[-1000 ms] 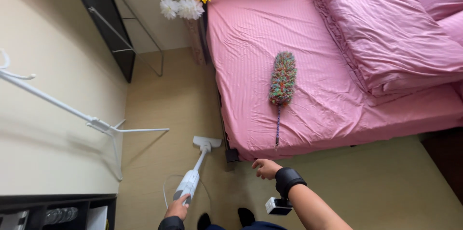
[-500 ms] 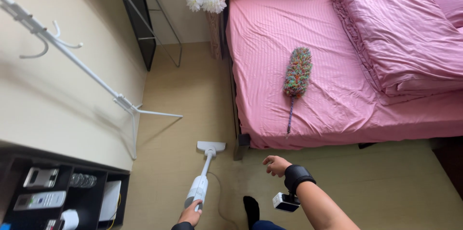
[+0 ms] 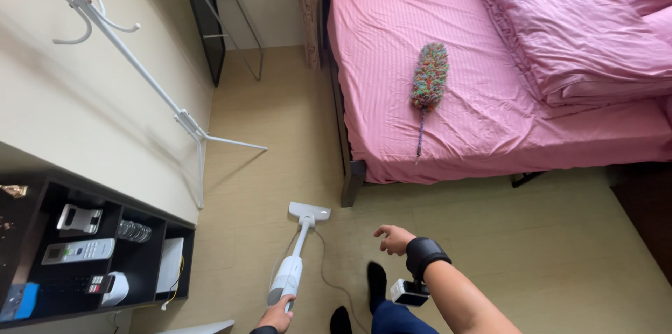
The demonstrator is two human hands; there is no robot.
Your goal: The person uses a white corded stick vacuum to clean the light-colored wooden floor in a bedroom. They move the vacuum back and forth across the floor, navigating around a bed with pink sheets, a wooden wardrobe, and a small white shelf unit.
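We see a white stick vacuum (image 3: 290, 272) held at its handle end by the left hand (image 3: 277, 316) at the bottom edge of view. Body slim, widening to a pale canister low on the shaft. It tilts forward and slightly right, away from us. Its flat rectangular head (image 3: 310, 211) rests on the beige floor, near the bed corner but apart from it. A thin cord (image 3: 323, 272) trails from the shaft across the floor, curving back toward the feet.
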